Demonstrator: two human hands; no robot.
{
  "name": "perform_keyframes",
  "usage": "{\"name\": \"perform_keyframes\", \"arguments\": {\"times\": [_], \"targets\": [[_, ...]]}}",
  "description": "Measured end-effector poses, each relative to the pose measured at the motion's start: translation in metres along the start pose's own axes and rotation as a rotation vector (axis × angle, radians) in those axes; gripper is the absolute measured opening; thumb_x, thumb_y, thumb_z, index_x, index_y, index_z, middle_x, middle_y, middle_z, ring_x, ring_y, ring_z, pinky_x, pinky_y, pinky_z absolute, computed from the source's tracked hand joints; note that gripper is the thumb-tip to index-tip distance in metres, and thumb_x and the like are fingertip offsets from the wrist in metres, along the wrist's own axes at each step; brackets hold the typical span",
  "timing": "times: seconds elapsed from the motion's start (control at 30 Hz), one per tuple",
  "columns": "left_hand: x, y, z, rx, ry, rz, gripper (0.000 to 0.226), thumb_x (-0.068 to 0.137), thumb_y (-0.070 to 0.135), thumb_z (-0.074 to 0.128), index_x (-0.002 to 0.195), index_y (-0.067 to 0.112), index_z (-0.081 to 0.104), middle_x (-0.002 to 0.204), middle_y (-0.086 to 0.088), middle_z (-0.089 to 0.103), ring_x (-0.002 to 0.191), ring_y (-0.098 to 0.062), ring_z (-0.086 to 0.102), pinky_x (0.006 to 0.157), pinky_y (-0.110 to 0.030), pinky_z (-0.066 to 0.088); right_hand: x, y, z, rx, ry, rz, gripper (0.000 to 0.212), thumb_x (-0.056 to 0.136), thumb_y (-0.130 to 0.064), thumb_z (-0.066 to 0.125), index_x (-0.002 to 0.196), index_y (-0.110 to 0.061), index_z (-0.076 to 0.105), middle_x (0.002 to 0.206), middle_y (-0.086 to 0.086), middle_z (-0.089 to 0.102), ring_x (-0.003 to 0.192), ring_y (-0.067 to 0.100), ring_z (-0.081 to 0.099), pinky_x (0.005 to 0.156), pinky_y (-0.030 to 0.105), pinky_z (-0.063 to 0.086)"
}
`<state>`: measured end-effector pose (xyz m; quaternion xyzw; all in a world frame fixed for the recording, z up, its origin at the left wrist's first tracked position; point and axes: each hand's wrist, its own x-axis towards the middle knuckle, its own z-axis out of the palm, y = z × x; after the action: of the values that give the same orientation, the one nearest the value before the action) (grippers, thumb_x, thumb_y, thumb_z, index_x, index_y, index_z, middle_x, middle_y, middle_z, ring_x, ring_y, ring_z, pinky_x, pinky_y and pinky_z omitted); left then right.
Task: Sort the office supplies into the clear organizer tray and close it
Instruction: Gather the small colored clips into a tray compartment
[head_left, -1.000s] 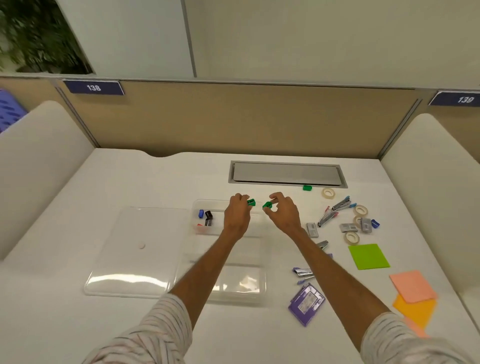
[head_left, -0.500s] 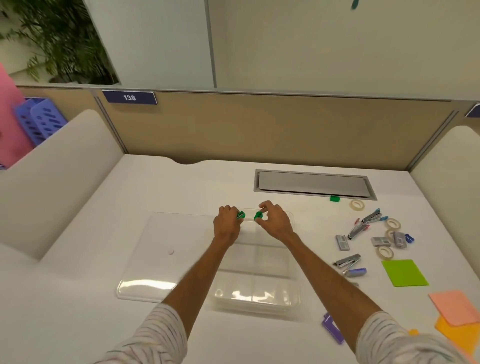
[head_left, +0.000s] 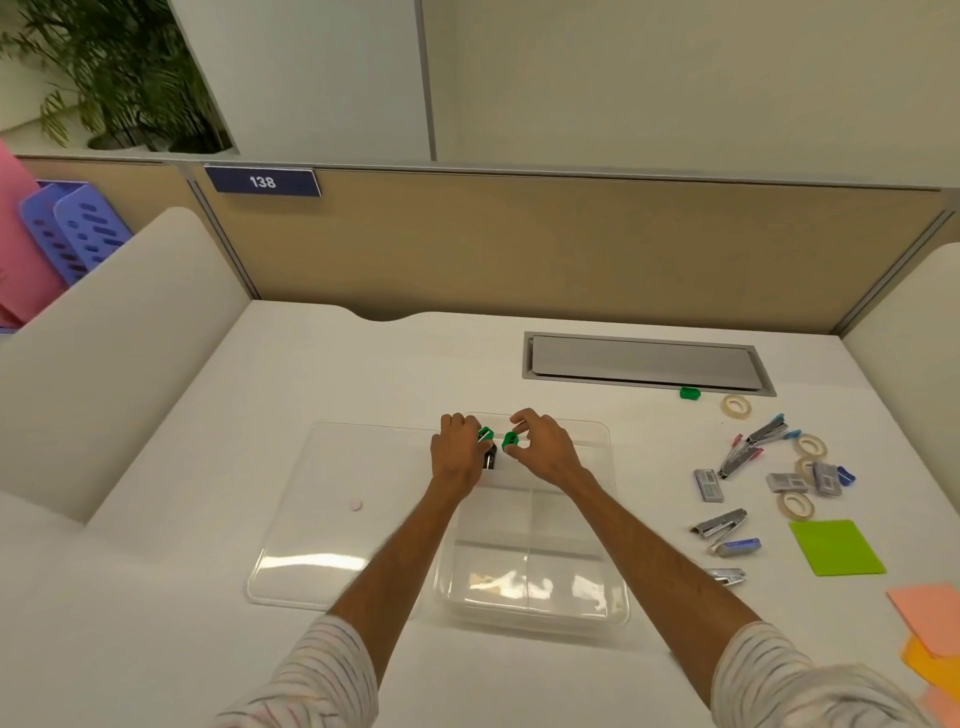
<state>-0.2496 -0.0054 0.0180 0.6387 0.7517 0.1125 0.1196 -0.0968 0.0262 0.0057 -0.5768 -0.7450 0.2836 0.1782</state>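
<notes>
The only writing I can read is the white number "138", printed on a dark blue rectangular plate (head_left: 262, 181) fixed at the top edge of the tan desk partition (head_left: 519, 249), in the upper left of the frame. At the right of the frame, the small grey staple boxes (head_left: 708, 485) lying on the white desk (head_left: 311, 364) carry pale printed labels, but the print is too small for me to make out. The same goes for the little pale purple box (head_left: 738, 546) lower down on that side.
</notes>
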Motion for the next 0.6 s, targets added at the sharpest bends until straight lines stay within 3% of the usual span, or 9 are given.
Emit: {"name": "perform_keyframes", "arguments": {"times": [0.13,0.6], "targets": [[0.000,-0.002,0.004,0.039,-0.003,-0.018,0.027,0.096,0.031,0.050,0.118,0.015,0.055,0.121,-0.006,0.055,0.117,-0.026,0.043,0.093,-0.041,0.035,-0.001,0.005,0.002,0.000,-0.011,-0.005,0.045,0.081,-0.031,0.070,0.121,-0.019,0.052,0.113,-0.004,0.066,0.105,0.019,0.055,0.091,0.038,0.043],[-0.006,0.054,0.012,-0.004,-0.005,0.117,0.023,0.098,0.029,0.048,0.117,0.018,0.056,0.122,-0.005,0.057,0.119,-0.025,0.045,0.097,-0.042,0.033,-0.023,0.045,-0.048,0.028,0.196,0.042,0.030,0.084,-0.023,0.066,0.112,-0.019,0.059,0.104,-0.004,0.067,0.096,0.017,0.058,0.087,0.038,0.045]]}}
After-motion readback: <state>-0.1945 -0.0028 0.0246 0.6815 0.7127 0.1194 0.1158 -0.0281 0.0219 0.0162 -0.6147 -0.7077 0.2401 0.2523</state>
